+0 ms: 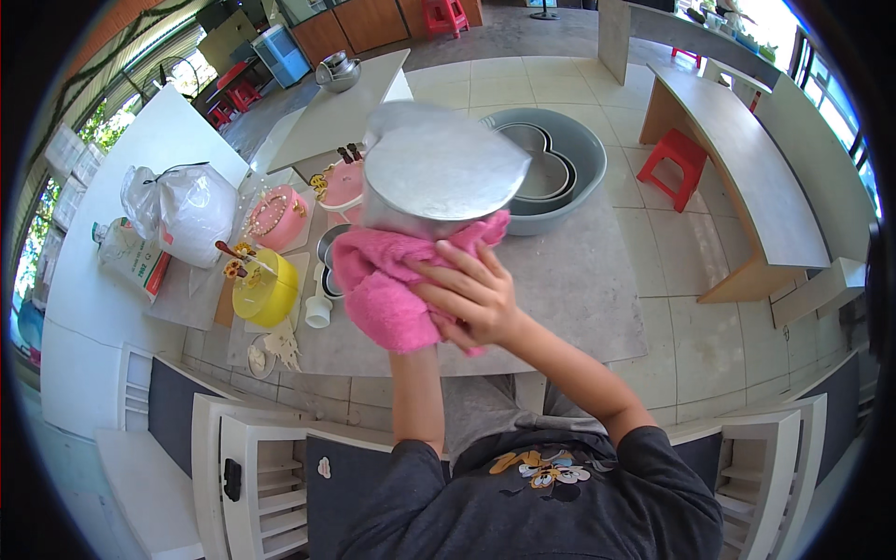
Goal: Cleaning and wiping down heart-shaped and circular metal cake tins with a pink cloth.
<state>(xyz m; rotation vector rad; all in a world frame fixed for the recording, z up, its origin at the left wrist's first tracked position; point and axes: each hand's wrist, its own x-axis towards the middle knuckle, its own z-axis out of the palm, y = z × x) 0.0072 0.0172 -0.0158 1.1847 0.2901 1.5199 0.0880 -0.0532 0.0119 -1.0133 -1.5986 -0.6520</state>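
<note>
A silvery metal cake pan [446, 168] with a pointed corner is held up above the table, its broad flat face toward me. Bunched against its near side is a pink towel [383, 285]. My right hand [476, 294] grips the towel, fingers spread across it and pressing it toward the pan. From below, my left forearm [416, 401] runs up into the towel, which hides my left hand and its fingers. Directly behind the pan, partly covered by it, stands a grey tub [590, 182] with nested heart-shaped pans [551, 173] inside.
On the grey table [579, 308], a yellow cake [266, 287] and pink cakes [278, 217] [343, 182] stand at left. Near them are a white cup [318, 312], more round pans and a clear bag [196, 210]. A red stool [674, 168] stands at right.
</note>
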